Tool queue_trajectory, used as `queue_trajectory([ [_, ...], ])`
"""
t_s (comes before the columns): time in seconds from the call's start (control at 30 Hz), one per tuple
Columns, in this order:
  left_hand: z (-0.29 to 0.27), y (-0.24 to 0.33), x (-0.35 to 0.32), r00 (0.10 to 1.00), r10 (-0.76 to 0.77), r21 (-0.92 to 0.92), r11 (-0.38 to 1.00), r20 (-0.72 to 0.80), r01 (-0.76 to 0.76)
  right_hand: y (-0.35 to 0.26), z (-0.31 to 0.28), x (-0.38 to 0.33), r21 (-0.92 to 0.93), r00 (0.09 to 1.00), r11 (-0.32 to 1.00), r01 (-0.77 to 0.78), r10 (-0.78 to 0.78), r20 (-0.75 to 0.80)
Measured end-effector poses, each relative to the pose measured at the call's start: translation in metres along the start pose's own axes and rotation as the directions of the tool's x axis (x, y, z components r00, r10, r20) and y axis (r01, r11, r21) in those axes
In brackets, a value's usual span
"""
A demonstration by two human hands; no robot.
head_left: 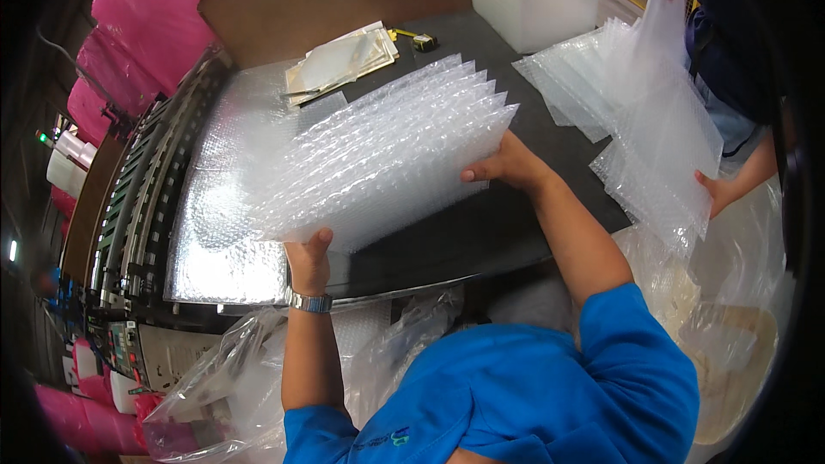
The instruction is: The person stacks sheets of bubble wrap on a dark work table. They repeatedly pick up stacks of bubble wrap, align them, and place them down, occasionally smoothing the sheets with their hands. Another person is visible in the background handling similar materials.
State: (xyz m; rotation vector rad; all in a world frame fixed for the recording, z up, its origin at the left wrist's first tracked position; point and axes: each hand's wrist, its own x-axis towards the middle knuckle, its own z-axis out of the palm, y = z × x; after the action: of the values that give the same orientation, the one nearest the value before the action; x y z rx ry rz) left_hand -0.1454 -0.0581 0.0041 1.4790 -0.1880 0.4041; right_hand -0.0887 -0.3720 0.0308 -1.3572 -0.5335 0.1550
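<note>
A thick stack of clear bubble wrap sheets [387, 155] is held between my two hands, tilted above the dark worktop, its far edges fanned into steps. My left hand [309, 262] grips the near left corner, thumb on top; a metal watch circles that wrist. My right hand [509, 163] clasps the right end, thumb over the front face and fingers hidden behind. Under and left of the stack, a shiny bubble wrap web [223, 215] lies flat on the table.
A machine with rollers [142, 198] borders the table's left side. Papers [344, 60] and a tape measure [424, 41] lie at the back. On the right, a co-worker's hands [718, 189] hold bubble wrap sheets [666, 137]. A white block-shaped bundle [533, 0] stands behind; pink rolls [159, 0] are far left.
</note>
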Motion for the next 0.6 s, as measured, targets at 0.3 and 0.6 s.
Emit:
queue_trajectory([
  [0.3,0.017,0.077,0.007,0.727,0.678,0.785,0.39,0.11,-0.482,-0.065,0.025,0.004,-0.621,0.962,0.76,0.194,-0.271,-0.031],
  [0.6,0.019,0.088,0.005,0.989,0.091,0.333,0.935,0.118,-0.126,-0.145,0.084,0.012,-0.876,0.723,-0.089,0.475,-0.528,0.445],
])
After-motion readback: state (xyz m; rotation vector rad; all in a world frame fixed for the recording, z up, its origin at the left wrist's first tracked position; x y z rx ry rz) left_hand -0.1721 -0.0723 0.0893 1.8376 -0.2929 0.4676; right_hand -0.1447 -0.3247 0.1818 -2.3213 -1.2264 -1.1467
